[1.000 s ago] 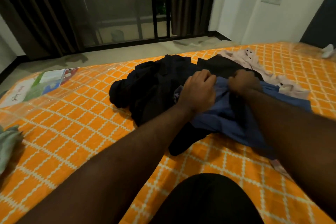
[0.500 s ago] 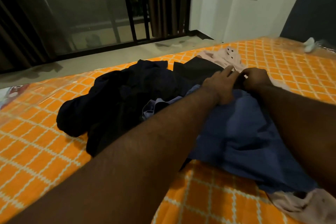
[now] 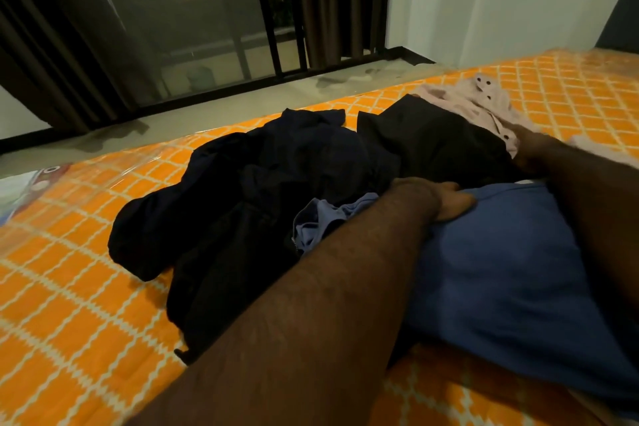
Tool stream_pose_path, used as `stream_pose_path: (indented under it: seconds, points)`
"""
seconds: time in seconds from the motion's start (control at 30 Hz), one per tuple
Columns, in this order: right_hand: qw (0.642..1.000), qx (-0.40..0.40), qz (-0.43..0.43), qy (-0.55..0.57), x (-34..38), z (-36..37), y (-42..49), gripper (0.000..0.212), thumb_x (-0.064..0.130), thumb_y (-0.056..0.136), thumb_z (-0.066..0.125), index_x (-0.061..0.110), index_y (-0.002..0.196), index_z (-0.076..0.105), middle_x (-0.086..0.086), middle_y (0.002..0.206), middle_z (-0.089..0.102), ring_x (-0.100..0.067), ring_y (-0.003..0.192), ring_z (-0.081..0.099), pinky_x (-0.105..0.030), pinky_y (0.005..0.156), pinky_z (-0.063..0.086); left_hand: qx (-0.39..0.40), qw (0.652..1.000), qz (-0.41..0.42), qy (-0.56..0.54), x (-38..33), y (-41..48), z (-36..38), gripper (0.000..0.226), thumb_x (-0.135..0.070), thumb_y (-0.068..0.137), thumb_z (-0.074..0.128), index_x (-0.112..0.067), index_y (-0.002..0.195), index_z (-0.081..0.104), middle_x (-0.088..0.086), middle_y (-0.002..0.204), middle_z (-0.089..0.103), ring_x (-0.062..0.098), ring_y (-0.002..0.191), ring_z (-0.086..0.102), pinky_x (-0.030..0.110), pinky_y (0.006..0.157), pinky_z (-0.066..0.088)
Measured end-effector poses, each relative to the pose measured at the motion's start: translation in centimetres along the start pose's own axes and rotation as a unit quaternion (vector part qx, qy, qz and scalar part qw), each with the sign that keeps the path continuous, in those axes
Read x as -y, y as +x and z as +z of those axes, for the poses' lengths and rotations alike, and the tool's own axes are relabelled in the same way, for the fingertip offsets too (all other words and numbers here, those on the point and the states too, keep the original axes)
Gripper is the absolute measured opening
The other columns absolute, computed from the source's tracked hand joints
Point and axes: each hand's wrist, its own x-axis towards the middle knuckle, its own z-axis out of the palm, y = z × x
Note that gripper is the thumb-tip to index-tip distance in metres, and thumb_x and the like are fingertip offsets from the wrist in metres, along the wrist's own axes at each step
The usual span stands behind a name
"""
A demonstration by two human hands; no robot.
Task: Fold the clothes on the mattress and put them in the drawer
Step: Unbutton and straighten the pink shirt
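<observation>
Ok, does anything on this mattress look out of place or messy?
Just untidiness: dark garments lie bunched in a crumpled heap against the blue garment, with a pink garment rumpled behind. Nothing looks torn or spilled.

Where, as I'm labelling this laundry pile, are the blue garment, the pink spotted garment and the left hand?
blue garment [image 3: 501, 270], head view, its smooth middle.
pink spotted garment [image 3: 463, 97], head view, its crumpled upper part.
left hand [image 3: 434, 199], head view, its back.
</observation>
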Motion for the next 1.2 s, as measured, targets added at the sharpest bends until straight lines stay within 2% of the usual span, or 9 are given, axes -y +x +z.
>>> stream_pose_path:
  seconds: [0.13, 0.23, 0.4, 0.5, 0.57, 0.73, 0.87, 1.0, 1.2]
  points:
    - [0.999, -0.042, 0.0, 0.01, 0.0, -0.3, -0.7, 0.062, 0.013, 0.096, 0.067, 0.003, 0.152, 0.042, -0.024, 0.154, 0.044, -0.041, 0.138, 0.045, -0.041, 0.108, 0.041, 0.007, 0.999, 0.004, -0.053, 0.2, 0.5, 0.0, 0.066, -0.065, 0.1, 0.025, -0.038, 0.16, 0.019, 0.003, 0.168, 0.02, 0.033, 0.152, 0.023, 0.058, 0.121, 0.016]
    - [0.991, -0.119, 0.023, 0.056, 0.8, -1.9, -2.6, 0.049, 0.018, 0.094, 0.071, -0.002, 0.137, 0.059, -0.026, 0.141, 0.057, -0.044, 0.129, 0.053, -0.042, 0.103, 0.047, 0.006, 0.989, 0.029, -0.147, 0.3, 0.0, 0.2, 0.064, -0.059, 0.103, 0.032, -0.029, 0.16, 0.025, 0.006, 0.167, 0.024, 0.031, 0.15, 0.028, 0.046, 0.122, 0.022]
    - [0.968, -0.189, -0.006, 0.166, 5.2, -10.0, -7.5, 0.06, 0.023, 0.079, 0.089, -0.001, 0.128, 0.066, -0.022, 0.134, 0.064, -0.034, 0.125, 0.061, -0.04, 0.101, 0.05, -0.091, 0.928, 0.021, -0.36, 2.8, -3.2, -1.2, 0.09, -0.05, 0.091, 0.07, -0.018, 0.161, 0.023, 0.007, 0.161, 0.035, 0.027, 0.143, 0.041, 0.034, 0.114, 0.037]
    - [0.956, -0.199, -0.081, 0.199, 9.5, -15.0, -11.2, 0.075, 0.034, 0.074, 0.092, 0.004, 0.135, 0.061, -0.018, 0.14, 0.061, -0.033, 0.13, 0.057, -0.039, 0.109, 0.048, -0.163, 0.876, 0.006, -0.454, 4.5, -6.1, -3.4, 0.096, -0.043, 0.086, 0.078, -0.026, 0.16, 0.02, 0.005, 0.15, 0.046, 0.027, 0.125, 0.055, 0.039, 0.092, 0.056]
    - [0.946, -0.215, -0.131, 0.202, 12.8, -17.5, -13.5, 0.069, 0.036, 0.077, 0.09, 0.007, 0.134, 0.063, -0.017, 0.139, 0.062, -0.033, 0.13, 0.057, -0.039, 0.109, 0.047, -0.201, 0.868, 0.007, -0.454, 5.7, -8.6, -5.5, 0.098, -0.042, 0.084, 0.08, -0.03, 0.159, 0.019, 0.006, 0.147, 0.049, 0.027, 0.118, 0.059, 0.039, 0.081, 0.059]
    - [0.905, -0.257, -0.262, 0.217, 21.3, -22.2, -20.1, 0.066, 0.043, 0.074, 0.089, 0.008, 0.125, 0.068, -0.015, 0.125, 0.068, -0.031, 0.118, 0.063, -0.037, 0.094, 0.052, -0.283, 0.844, -0.01, -0.456, 9.3, -16.4, -11.6, 0.111, -0.046, 0.079, 0.084, -0.036, 0.16, 0.008, 0.004, 0.131, 0.055, 0.03, 0.111, 0.065, 0.048, 0.086, 0.06]
    - [0.874, -0.254, -0.359, 0.206, 27.5, -25.0, -25.9, 0.06, 0.036, 0.073, 0.09, 0.008, 0.121, 0.067, -0.007, 0.107, 0.064, -0.022, 0.102, 0.061, -0.029, 0.077, 0.047, -0.312, 0.826, 0.008, -0.47, 11.6, -22.7, -15.5, 0.116, -0.043, 0.077, 0.086, -0.039, 0.16, 0.004, 0.013, 0.154, 0.04, 0.035, 0.12, 0.058, 0.053, 0.092, 0.056]
    - [0.856, -0.208, -0.432, 0.193, 33.7, -26.1, -32.2, 0.044, 0.033, 0.077, 0.087, 0.015, 0.112, 0.069, -0.003, 0.1, 0.063, -0.017, 0.088, 0.062, -0.021, 0.059, 0.044, -0.339, 0.812, 0.025, -0.475, 13.2, -28.9, -17.9, 0.119, -0.039, 0.076, 0.089, -0.041, 0.159, 0.004, 0.012, 0.151, 0.041, 0.034, 0.118, 0.059, 0.057, 0.094, 0.055]
    - [0.796, -0.126, -0.543, 0.236, 42.0, -23.8, -41.7, 0.032, 0.027, 0.059, 0.087, 0.018, 0.082, 0.068, 0.003, 0.083, 0.06, -0.01, 0.078, 0.057, -0.031, 0.061, 0.049, -0.34, 0.806, 0.02, -0.484, 16.5, -34.8, -17.6, 0.079, -0.043, 0.072, 0.09, -0.033, 0.135, 0.042, -0.003, 0.133, 0.061, 0.027, 0.118, 0.061, 0.049, 0.091, 0.059]
